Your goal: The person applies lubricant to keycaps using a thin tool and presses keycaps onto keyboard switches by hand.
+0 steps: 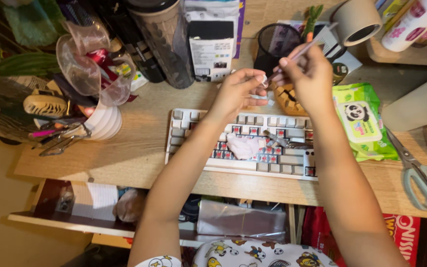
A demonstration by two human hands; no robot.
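Left hand [240, 88] was pinched shut on a tiny white keycap [263, 79], right hand [306, 74] closed around a thin pinkish stick [297, 55] poking at it, both just above the white mechanical keyboard [189, 133] on the wooden desk [124, 153], with grey-handled scissors [421, 175] off right.

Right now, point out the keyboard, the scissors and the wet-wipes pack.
keyboard [189, 129]: head view, on the bare keys at its left end.
scissors [423, 180]: head view, on the grey-green handle loops.
wet-wipes pack [364, 121]: head view, on the middle of its green front.
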